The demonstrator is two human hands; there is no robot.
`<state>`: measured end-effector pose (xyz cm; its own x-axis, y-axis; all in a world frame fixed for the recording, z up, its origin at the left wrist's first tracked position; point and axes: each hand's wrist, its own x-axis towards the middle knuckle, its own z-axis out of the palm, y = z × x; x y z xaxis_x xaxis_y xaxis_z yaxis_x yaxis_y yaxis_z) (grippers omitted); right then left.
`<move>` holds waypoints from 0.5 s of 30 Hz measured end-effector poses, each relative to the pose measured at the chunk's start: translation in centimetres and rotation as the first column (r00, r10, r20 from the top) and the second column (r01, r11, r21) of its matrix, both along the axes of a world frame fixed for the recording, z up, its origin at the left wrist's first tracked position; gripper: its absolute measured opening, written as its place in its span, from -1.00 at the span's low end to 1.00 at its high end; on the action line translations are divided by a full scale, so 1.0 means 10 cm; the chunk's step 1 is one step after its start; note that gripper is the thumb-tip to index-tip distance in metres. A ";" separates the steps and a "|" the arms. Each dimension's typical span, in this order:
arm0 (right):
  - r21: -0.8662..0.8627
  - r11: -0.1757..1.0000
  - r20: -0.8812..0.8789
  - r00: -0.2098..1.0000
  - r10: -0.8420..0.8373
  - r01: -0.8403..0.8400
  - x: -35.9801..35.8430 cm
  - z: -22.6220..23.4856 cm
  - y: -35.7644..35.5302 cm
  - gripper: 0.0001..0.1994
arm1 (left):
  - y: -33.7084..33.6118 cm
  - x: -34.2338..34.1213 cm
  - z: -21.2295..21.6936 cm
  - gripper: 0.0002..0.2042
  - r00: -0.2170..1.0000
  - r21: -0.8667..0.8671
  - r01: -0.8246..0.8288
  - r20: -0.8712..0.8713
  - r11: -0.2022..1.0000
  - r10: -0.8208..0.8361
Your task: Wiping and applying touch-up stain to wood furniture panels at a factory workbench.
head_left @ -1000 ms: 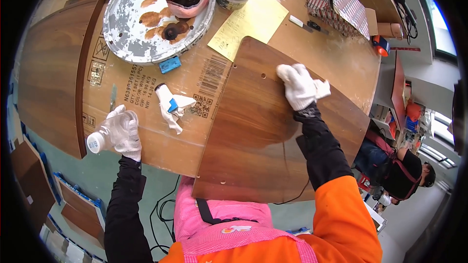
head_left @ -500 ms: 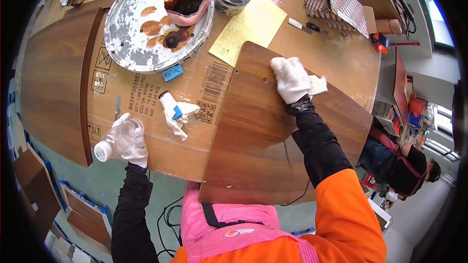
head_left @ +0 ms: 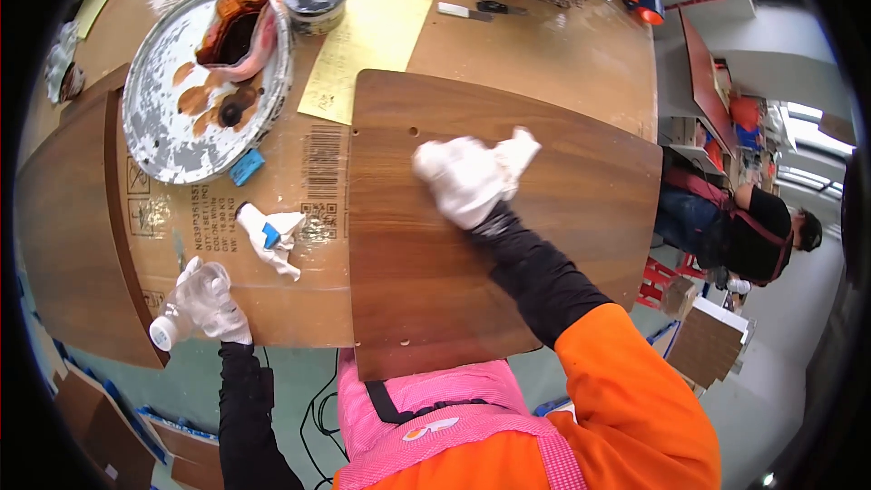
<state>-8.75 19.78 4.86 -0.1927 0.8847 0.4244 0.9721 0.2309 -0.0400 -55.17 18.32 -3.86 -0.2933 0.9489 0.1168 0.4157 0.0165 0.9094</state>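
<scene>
My left hand (head_left: 230, 316), in a white glove, is closed around a clear plastic bottle (head_left: 198, 295) with a white cap, tilted at the table's near edge. A brown wood-grain panel (head_left: 572, 191) lies flat in front of me. On it my right hand (head_left: 458, 186), also gloved and blurred by motion, is closed on a white cloth (head_left: 521, 152) that sticks out to its right. Between the left hand and the panel rests a crumpled white rag (head_left: 281, 240) with a bit of blue on it.
A paint-flaked round lid (head_left: 154, 113) carries a tub of dark brown liquid (head_left: 263, 45). Nearby are a grey-topped jar (head_left: 318, 4), yellow paper (head_left: 386, 27) and a blue block (head_left: 246, 166). Another brown panel (head_left: 68, 227) lies at left. A person (head_left: 758, 231) works at far right.
The view has turned, so the table things sit farther left. My right hand has slid with the cloth across the panel, nearer to me. My left hand keeps holding the bottle.
</scene>
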 end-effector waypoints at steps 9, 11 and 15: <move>0.050 0.891 -0.023 0.892 -0.451 0.451 0.36 -0.67 0.71 -0.85 | 0.04 0.14 0.11 -0.34 0.980 0.082 0.082 -0.190 0.993 -0.065; -0.008 0.957 -0.147 0.946 -0.288 0.290 -0.45 -0.57 0.78 -0.88 | 0.05 0.07 0.00 -0.42 0.949 0.111 0.134 -0.302 0.985 -0.095; -0.009 0.996 -0.500 0.863 0.074 -0.090 -1.13 -0.28 0.04 -0.83 | -0.08 -0.60 -0.39 -0.47 0.972 -0.018 0.038 0.234 0.999 -0.033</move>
